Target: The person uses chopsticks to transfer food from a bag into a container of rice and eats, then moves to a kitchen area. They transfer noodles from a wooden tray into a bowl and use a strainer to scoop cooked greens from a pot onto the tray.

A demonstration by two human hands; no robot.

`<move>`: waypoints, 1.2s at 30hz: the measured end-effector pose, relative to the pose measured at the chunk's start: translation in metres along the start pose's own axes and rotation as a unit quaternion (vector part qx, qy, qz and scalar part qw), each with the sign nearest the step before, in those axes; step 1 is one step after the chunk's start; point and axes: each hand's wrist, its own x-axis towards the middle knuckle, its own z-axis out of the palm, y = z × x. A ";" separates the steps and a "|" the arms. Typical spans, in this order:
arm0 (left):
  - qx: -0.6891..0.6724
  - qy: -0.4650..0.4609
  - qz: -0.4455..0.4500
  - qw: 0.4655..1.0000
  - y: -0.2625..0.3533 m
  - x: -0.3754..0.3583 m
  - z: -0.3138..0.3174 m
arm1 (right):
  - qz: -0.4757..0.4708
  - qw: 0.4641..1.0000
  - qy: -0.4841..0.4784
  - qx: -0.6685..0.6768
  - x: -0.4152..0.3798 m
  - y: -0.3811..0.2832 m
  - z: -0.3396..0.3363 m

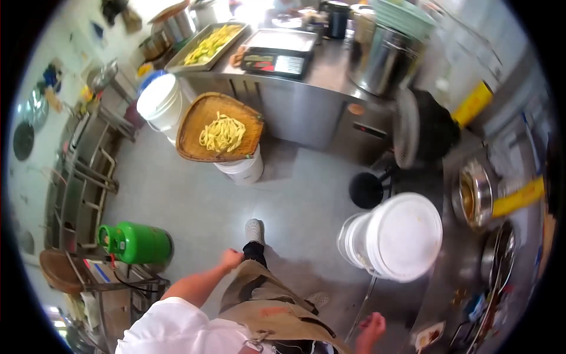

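My left hand [232,258] hangs in front of my apron [277,312], over the floor near my forward leg. Its fingers look curled in, and nothing shows in them. At the lower right my right hand [371,325] swings low beside my body, fingers also curled, with nothing visible in it. Neither hand touches anything. Ahead, a woven bamboo basket [191,127] holding pale yellow strips [223,133] rests on a white bucket [243,170]. Nearest my right hand is a lidded white bucket [410,236].
A steel counter [295,106] ahead carries a digital scale [277,53], a tray [177,66] of yellow-green food and a large steel pot [383,62]. A green gas cylinder [141,242] stands left. Another white bucket [160,103] and a dark fan [421,130] flank the counter.
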 end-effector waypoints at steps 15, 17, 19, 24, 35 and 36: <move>-0.050 0.274 0.175 0.944 0.172 0.510 -0.429 | -0.422 0.732 -0.434 -0.312 -0.041 -0.061 0.847; -0.123 0.166 0.157 0.966 0.176 0.522 -0.441 | -0.413 0.688 -0.428 -0.415 -0.053 -0.075 0.918; -0.170 0.100 0.135 0.971 0.172 0.520 -0.445 | -0.346 0.690 -0.403 -0.492 -0.076 -0.086 0.956; -0.331 -0.019 0.103 0.938 0.158 0.473 -0.436 | -0.280 0.726 -0.354 -0.519 -0.055 -0.064 0.977; -0.469 -0.045 0.117 0.874 0.059 0.372 -0.402 | -0.252 0.724 -0.529 -0.362 -0.058 -0.218 0.812; -0.424 -0.072 0.098 0.897 0.046 0.357 -0.409 | -0.260 0.733 -0.524 -0.347 -0.059 -0.227 0.779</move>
